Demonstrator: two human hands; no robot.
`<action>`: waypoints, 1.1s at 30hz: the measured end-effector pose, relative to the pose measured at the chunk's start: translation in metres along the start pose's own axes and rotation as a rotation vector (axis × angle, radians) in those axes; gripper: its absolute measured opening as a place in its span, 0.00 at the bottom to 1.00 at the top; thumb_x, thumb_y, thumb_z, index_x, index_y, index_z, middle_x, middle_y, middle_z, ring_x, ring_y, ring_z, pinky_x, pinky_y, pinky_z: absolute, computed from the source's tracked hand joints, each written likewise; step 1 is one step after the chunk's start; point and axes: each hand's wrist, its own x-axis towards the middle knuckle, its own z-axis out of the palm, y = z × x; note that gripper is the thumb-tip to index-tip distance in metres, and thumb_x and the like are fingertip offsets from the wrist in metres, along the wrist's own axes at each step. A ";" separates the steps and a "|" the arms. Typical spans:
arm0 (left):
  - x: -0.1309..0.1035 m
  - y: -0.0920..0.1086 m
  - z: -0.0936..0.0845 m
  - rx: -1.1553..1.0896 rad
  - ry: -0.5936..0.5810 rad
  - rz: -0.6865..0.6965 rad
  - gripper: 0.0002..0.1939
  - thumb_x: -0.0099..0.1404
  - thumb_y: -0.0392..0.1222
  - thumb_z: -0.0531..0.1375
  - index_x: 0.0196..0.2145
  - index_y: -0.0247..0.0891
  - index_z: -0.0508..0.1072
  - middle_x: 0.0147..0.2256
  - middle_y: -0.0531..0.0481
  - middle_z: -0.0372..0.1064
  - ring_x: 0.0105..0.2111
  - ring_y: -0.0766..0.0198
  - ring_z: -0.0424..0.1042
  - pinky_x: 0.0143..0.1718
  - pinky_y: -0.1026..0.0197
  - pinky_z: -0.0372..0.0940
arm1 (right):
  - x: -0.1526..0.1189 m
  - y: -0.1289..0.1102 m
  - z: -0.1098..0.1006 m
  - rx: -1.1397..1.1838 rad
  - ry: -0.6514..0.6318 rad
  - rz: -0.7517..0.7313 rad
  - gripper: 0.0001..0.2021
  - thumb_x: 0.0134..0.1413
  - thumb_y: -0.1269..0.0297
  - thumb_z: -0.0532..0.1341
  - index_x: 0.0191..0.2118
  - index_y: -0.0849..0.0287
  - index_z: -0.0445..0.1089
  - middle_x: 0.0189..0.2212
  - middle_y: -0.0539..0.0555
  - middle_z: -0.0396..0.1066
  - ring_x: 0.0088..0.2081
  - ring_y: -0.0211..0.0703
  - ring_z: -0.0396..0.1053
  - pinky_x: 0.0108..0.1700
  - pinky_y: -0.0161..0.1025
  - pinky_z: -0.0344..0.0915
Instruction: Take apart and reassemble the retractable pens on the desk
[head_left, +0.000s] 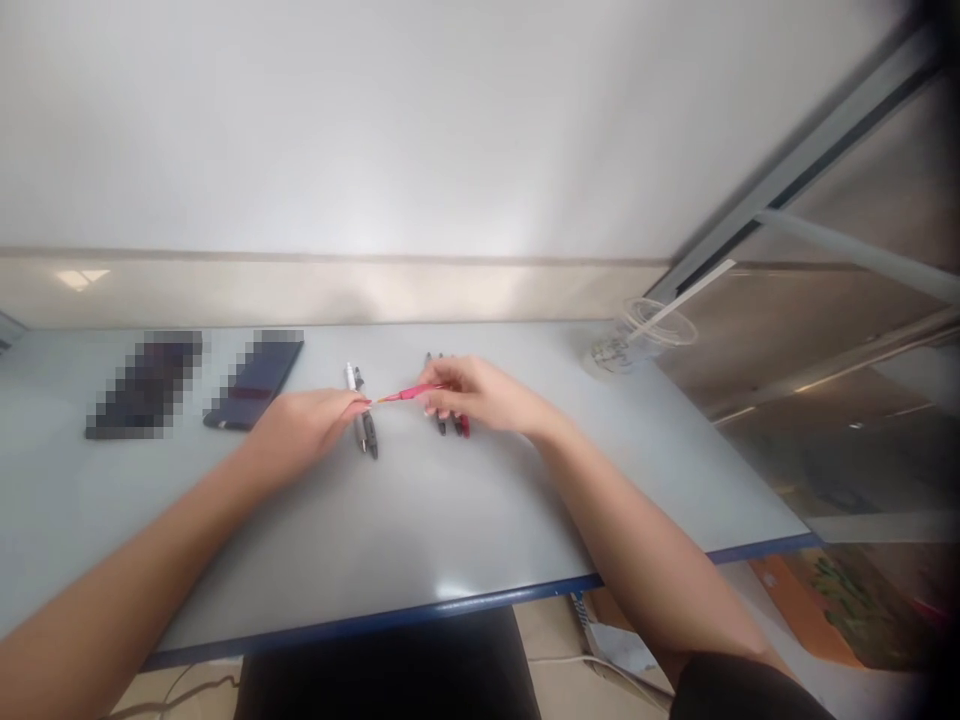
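Observation:
A slim pink pen (409,393) lies between my hands above the table, its thin yellowish tip pointing left. My right hand (476,392) holds its thicker body. The fingers of my left hand (311,425) are pinched together at the tip end; what they grip there is too small to make out. Just beyond and below my left fingertips, a white pen (350,378) and a dark grey pen (370,438) lie side by side. Several dark pens and a red one (465,427) rest beneath my right hand, partly hidden by it.
Two dark flat devices, one at the far left (146,385) and one nearer my left hand (255,385), lie on the table (360,570). A clear plastic cup (637,340) with a straw stands at the back right, beside a glass panel. A wall borders the back.

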 end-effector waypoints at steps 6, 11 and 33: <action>0.001 0.002 0.002 0.034 -0.004 -0.016 0.23 0.78 0.48 0.47 0.36 0.39 0.78 0.30 0.48 0.77 0.29 0.61 0.72 0.33 0.61 0.63 | 0.000 0.001 0.002 0.017 0.018 0.029 0.17 0.67 0.49 0.60 0.34 0.57 0.66 0.31 0.53 0.75 0.29 0.38 0.69 0.28 0.35 0.64; 0.000 0.007 0.001 -0.012 0.001 -0.114 0.24 0.78 0.49 0.46 0.32 0.39 0.76 0.24 0.51 0.70 0.25 0.63 0.67 0.31 0.61 0.61 | 0.002 0.002 0.002 0.070 0.099 -0.041 0.14 0.63 0.51 0.66 0.43 0.57 0.69 0.30 0.50 0.73 0.30 0.38 0.70 0.32 0.36 0.66; 0.002 0.013 -0.004 -0.474 -0.189 -0.321 0.23 0.78 0.57 0.50 0.37 0.39 0.77 0.33 0.49 0.77 0.36 0.58 0.76 0.38 0.60 0.68 | 0.010 0.005 0.011 0.532 0.390 -0.227 0.12 0.54 0.55 0.72 0.41 0.53 0.75 0.33 0.49 0.67 0.34 0.40 0.66 0.41 0.42 0.68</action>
